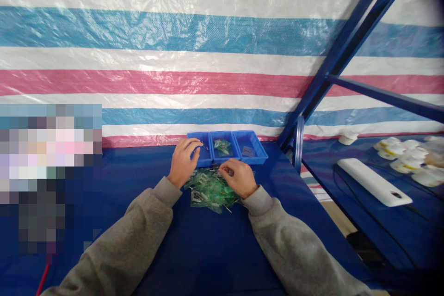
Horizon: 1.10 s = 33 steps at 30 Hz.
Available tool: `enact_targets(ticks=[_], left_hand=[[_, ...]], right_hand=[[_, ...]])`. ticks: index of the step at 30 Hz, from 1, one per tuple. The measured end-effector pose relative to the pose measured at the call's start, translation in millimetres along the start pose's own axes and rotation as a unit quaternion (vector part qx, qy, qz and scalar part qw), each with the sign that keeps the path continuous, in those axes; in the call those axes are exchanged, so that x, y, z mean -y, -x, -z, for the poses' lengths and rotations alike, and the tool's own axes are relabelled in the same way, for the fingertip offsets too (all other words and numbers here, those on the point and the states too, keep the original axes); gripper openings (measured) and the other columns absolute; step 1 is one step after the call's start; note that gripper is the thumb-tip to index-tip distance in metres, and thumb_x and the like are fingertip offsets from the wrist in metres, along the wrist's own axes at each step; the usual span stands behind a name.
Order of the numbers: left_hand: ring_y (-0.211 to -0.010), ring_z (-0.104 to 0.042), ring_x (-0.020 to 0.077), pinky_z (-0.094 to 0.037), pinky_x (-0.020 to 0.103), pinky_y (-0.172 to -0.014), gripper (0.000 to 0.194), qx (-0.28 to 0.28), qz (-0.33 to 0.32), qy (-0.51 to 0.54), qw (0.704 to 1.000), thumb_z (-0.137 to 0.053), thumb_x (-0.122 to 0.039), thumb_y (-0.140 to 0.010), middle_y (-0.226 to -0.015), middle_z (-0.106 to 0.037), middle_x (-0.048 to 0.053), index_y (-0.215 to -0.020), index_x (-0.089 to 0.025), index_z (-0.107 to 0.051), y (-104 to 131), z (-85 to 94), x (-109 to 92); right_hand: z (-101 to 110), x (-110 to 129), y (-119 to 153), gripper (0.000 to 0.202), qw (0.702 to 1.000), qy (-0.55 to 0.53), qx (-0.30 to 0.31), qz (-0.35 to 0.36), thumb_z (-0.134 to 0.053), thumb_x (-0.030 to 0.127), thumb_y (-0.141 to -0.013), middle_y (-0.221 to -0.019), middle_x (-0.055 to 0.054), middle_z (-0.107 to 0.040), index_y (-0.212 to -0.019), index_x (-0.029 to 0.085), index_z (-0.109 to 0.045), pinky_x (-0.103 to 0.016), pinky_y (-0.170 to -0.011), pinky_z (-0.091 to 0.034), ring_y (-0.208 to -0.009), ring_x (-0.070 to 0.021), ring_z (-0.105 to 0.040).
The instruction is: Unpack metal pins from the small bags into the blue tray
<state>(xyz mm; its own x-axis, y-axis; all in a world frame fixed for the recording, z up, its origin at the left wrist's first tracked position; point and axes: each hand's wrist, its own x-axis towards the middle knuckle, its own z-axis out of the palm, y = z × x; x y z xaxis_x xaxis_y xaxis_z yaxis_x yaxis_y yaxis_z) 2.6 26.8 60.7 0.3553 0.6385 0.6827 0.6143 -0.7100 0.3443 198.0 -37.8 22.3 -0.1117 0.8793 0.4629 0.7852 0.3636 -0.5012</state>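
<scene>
A heap of small green and clear packets and thin metal pieces lies on the blue table. My left hand is at the edge of the left blue bin, with thumb and fingers drawn together. Something thin and small shows by its fingertips, too small to name. Over the heap's right side is my right hand, its thumb and forefinger pinched close to the pieces. What that pinch holds, if anything, I cannot make out. Green packets lie in the middle bin, and a small clear packet in the right bin.
Behind the table hangs a striped plastic sheet. A blue metal frame slants up at the right. Beyond it, a second table carries a long white device, white round parts and dark cables. A blurred-out patch covers the left.
</scene>
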Motion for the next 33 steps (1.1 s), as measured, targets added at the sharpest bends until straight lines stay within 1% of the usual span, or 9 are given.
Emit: enact_targets(ticks=[4,9,16,19,22,24,27,29,33], left_hand=[[-0.099,-0.058,0.0192,-0.044,0.035,-0.092,0.017,-0.01,0.008,0.048,0.999,-0.047,-0.018,-0.089,-0.099,-0.065,0.006,-0.089,-0.019,-0.064,5,-2.1,-8],[-0.093,-0.06,0.0174,-0.046,0.032,-0.088,0.018,-0.037,0.02,0.106,0.993,-0.046,-0.015,-0.088,-0.094,-0.065,0.005,-0.086,-0.019,-0.064,15,-9.6,-17],[-0.091,-0.06,0.0161,-0.047,0.03,-0.085,0.018,-0.005,0.014,0.138,0.99,-0.046,-0.016,-0.089,-0.092,-0.064,0.005,-0.085,-0.018,-0.064,22,-14.5,-24],[-0.091,-0.06,0.0164,-0.047,0.03,-0.086,0.019,-0.002,0.011,0.143,0.99,-0.046,-0.017,-0.089,-0.092,-0.064,0.005,-0.085,-0.018,-0.064,23,-15.2,-27],[-0.094,-0.06,0.017,-0.047,0.031,-0.087,0.019,0.009,0.018,0.144,0.989,-0.045,-0.019,-0.091,-0.097,-0.065,0.006,-0.093,-0.018,-0.064,24,-16.2,-28],[-0.097,-0.06,0.0175,-0.047,0.032,-0.088,0.02,0.023,0.017,0.146,0.989,-0.046,-0.021,-0.091,-0.1,-0.065,0.007,-0.1,-0.019,-0.064,25,-17.3,-29],[-0.096,-0.06,0.0179,-0.048,0.033,-0.088,0.021,0.04,0.001,0.145,0.989,-0.049,-0.025,-0.091,-0.101,-0.066,0.007,-0.104,-0.019,-0.064,27,-19.8,-28],[-0.094,-0.061,0.0178,-0.049,0.033,-0.086,0.021,0.043,-0.011,0.145,0.988,-0.051,-0.027,-0.09,-0.098,-0.067,0.007,-0.103,-0.019,-0.065,28,-21.7,-27],[-0.088,-0.061,0.0175,-0.049,0.033,-0.083,0.018,0.04,-0.021,0.139,0.989,-0.053,-0.029,-0.089,-0.092,-0.068,0.006,-0.095,-0.018,-0.066,31,-24.0,-26]], right_hand=[[1,2,0,0.007,0.997,0.042,0.066,-0.008,-0.064,0.025,-0.077,-0.076,-0.002,-0.061,-0.072,0.021,-0.064,-0.026,-0.068,-0.038,-0.077,-0.0161,-0.056],[9,8,1,0.009,0.99,0.075,0.123,-0.007,-0.068,0.025,-0.07,-0.08,-0.002,-0.06,-0.068,0.02,-0.061,-0.026,-0.07,-0.037,-0.082,-0.0169,-0.054],[6,12,4,0.009,0.982,0.12,0.143,-0.023,-0.063,0.025,-0.073,-0.081,-0.003,-0.06,-0.067,0.019,-0.06,-0.026,-0.069,-0.036,-0.084,-0.018,-0.054],[5,12,3,0.008,0.984,0.123,0.124,-0.029,-0.058,0.021,-0.075,-0.079,-0.004,-0.06,-0.068,0.019,-0.059,-0.026,-0.067,-0.036,-0.08,-0.0172,-0.055],[5,9,2,0.009,0.992,0.105,0.07,-0.021,-0.054,0.02,-0.079,-0.077,-0.004,-0.061,-0.071,0.019,-0.058,-0.025,-0.067,-0.037,-0.078,-0.0167,-0.056],[5,5,1,0.011,0.996,0.086,0.037,-0.011,-0.05,0.021,-0.084,-0.075,-0.003,-0.061,-0.076,0.019,-0.058,-0.025,-0.066,-0.037,-0.074,-0.0163,-0.057],[5,0,1,0.016,0.998,0.06,0.016,-0.003,-0.044,0.024,-0.09,-0.069,-0.002,-0.062,-0.086,0.019,-0.058,-0.026,-0.062,-0.036,-0.065,-0.0161,-0.057],[4,-2,1,0.018,0.999,0.034,0.006,0.008,-0.042,0.025,-0.092,-0.072,-0.002,-0.064,-0.089,0.02,-0.058,-0.026,-0.063,-0.037,-0.067,-0.0165,-0.059],[4,0,0,0.02,0.999,-0.039,-0.026,0.027,-0.042,0.024,-0.093,-0.084,-0.004,-0.067,-0.086,0.02,-0.06,-0.026,-0.072,-0.041,-0.078,-0.0167,-0.061]])
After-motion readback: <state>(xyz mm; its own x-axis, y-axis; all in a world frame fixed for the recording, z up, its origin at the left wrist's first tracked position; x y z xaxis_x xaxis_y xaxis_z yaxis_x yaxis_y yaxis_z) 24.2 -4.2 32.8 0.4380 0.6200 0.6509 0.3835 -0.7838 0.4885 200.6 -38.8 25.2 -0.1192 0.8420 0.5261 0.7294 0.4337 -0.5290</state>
